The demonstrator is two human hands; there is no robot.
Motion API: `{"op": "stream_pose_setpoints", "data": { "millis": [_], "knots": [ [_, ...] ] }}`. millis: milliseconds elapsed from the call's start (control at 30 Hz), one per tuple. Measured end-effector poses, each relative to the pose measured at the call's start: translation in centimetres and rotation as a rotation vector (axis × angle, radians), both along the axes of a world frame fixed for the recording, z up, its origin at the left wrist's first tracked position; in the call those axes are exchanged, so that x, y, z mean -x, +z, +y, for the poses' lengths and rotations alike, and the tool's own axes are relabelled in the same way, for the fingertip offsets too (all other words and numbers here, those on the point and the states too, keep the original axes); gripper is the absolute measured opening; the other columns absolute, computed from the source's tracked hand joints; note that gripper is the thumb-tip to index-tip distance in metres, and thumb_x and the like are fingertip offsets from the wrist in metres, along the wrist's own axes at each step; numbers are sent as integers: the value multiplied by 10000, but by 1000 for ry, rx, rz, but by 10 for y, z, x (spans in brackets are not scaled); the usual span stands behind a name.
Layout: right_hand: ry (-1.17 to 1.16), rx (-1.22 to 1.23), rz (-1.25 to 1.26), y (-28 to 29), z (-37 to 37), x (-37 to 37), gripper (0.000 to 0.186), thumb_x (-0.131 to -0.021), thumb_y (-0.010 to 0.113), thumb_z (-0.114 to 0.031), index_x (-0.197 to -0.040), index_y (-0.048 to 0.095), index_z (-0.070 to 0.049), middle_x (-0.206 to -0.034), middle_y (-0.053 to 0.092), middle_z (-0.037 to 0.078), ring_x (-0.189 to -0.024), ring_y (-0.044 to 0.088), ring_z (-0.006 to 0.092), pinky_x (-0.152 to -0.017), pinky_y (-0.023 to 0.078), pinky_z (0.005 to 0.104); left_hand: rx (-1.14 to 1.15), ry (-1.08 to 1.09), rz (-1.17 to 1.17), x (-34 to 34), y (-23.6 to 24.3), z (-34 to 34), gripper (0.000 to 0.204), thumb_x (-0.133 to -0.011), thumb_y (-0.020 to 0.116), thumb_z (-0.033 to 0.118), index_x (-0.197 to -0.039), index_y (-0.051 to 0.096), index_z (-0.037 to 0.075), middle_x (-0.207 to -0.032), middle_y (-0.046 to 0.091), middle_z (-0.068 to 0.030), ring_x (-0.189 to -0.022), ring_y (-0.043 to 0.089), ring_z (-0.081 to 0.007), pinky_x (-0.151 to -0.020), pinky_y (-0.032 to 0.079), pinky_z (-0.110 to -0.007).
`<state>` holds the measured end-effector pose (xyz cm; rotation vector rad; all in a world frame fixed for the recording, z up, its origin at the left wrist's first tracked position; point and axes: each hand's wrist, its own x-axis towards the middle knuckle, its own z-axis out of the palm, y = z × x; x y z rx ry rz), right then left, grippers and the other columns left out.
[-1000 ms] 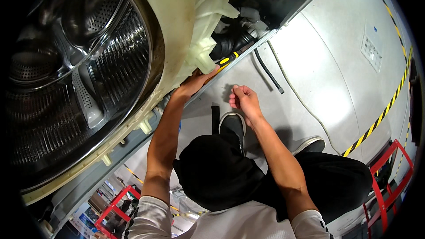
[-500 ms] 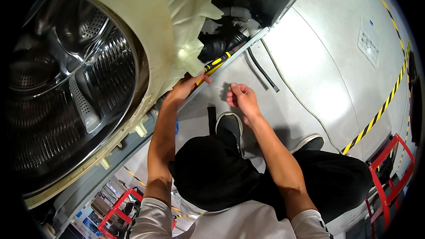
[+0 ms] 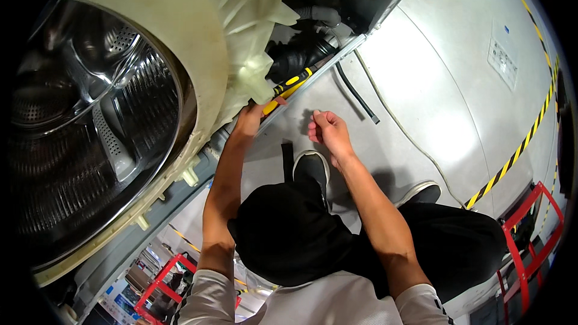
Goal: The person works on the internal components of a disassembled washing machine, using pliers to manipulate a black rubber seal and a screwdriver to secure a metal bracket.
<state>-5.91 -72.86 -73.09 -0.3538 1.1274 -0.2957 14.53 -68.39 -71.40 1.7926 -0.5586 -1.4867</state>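
My left hand reaches under the cream plastic ribs of a washing-machine tub, its fingers partly hidden and closed round a yellow-and-black handled tool lying along the metal cabinet edge. Past the tool, black rubber fittings and a grey corrugated hose sit inside the machine. My right hand is raised above the floor, right of the cabinet edge, fingers curled in a pinch; I cannot make out whether anything small is in them. The steel drum fills the left.
On the grey floor lie a black hose, a pale cable, a black strip and yellow-black hazard tape. Red metal frames stand at lower right and lower left. My shoes and knee are below my hands.
My left hand has shifted slightly left and further under the tub ribs. My right hand has risen a little. The view has shifted, so the machine appears further left.
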Motion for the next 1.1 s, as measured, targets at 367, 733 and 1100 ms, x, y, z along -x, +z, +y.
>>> {"op": "stream_pose_setpoints", "data": {
  "millis": [367, 733, 1100],
  "knots": [
    [-3, -6, 7, 2, -3, 5, 207, -921, 529, -264, -866, 551, -66, -746, 570, 15, -631, 550, 97, -598, 474, 234, 67, 190, 72, 6, -21, 12, 441, -953, 392, 399, -1084, 574, 19, -984, 595, -68, -930, 543, -153, -833, 405, -274],
    [-10, -22, -37, 1, 6, -6, 244, -899, 552, -264, -849, 547, -26, -726, 559, 44, -604, 533, 114, -575, 458, 247, 178, 76, -525, 35, 14, 18, 298, -897, 539, 223, -845, 629, -57, -969, 585, -107, -829, 552, -178, -748, 435, -280],
    [186, -19, -291, 34, 14, -21, 567, -866, 520, -526, -1118, 531, -19, -1000, 567, 64, -932, 532, 142, -825, 433, 306, 92, 103, -703, 60, 60, 57, 275, -897, 523, 202, -881, 627, -52, -1041, 558, -113, -928, 524, -178, -832, 398, -267]
  ]
}}
